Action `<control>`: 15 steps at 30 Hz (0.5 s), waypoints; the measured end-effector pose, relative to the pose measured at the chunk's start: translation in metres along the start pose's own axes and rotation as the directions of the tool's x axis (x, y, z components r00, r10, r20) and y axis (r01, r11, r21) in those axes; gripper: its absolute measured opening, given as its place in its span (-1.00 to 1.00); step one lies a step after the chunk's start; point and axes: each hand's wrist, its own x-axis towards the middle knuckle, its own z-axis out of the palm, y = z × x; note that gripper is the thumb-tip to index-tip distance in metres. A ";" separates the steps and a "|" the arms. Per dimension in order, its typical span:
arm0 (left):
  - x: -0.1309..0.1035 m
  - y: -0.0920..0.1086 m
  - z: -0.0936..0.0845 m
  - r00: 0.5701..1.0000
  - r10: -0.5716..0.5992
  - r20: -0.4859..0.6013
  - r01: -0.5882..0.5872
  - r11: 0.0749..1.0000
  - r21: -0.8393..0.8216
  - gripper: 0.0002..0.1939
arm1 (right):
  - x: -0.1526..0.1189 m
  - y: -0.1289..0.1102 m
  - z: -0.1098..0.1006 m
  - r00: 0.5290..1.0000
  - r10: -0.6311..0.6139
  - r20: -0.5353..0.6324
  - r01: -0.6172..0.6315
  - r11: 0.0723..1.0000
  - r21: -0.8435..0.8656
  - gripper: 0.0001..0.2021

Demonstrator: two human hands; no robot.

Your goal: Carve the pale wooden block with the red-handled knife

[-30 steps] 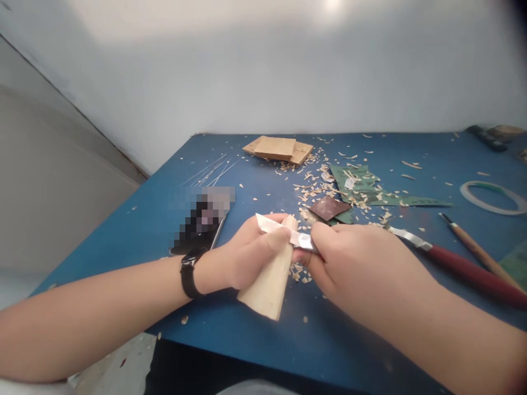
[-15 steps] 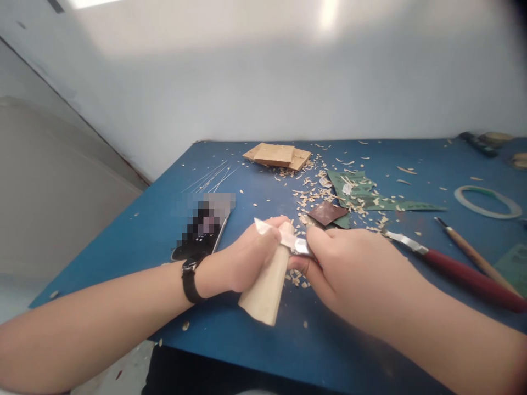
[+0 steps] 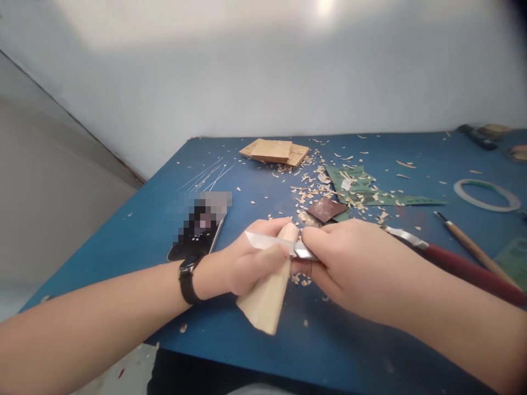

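Observation:
My left hand point(image 3: 255, 263) is wrapped round a pale piece of wood point(image 3: 267, 304), whose wider end points down toward me. A carving knife point(image 3: 267, 241) is gripped in my right hand point(image 3: 349, 258); its handle is mostly hidden by the fingers. The bright angled blade lies across the upper part of the wood, pointing left. My left thumb presses against the blade's near edge. Below and around both hands the wood hangs over the blue table point(image 3: 230, 340).
Wood shavings lie over the table beside sandpaper pieces point(image 3: 327, 209) and stacked boards point(image 3: 272, 150). A phone point(image 3: 197, 230) and thin wires point(image 3: 208, 174) are at left. At right lie a red-handled knife point(image 3: 465, 269), a wooden-handled tool point(image 3: 473, 247) and a tape roll point(image 3: 487, 195).
The knife has shifted slightly left and down, its blade now flatter and more of it showing. My left thumb has moved onto its near edge. The wood has tilted slightly.

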 end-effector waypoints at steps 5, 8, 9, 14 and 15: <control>0.002 -0.014 0.001 0.990 -0.114 -0.086 0.090 0.967 -0.238 -0.40 | 0.002 -0.005 0.000 0.993 0.116 0.007 -0.116 0.993 -0.018 -0.81; 0.004 -0.018 0.000 0.969 -0.201 -0.144 0.152 0.944 -0.294 -0.42 | 0.002 -0.009 -0.001 0.977 0.215 0.010 -0.215 0.977 -0.012 -0.74; 0.005 -0.017 -0.001 0.965 -0.215 -0.151 0.165 0.942 -0.292 -0.42 | 0.001 -0.011 -0.001 0.972 0.233 0.009 -0.233 0.972 -0.009 -0.72; 0.011 -0.018 -0.003 0.925 -0.336 -0.179 0.294 0.929 -0.225 -0.29 | 0.002 -0.010 0.001 0.953 0.298 -0.050 -0.299 0.954 -0.022 -0.61; 0.011 -0.018 -0.003 0.922 -0.340 -0.186 0.303 0.932 -0.199 -0.25 | 0.003 -0.009 0.003 0.951 0.302 -0.062 -0.304 0.953 -0.017 -0.59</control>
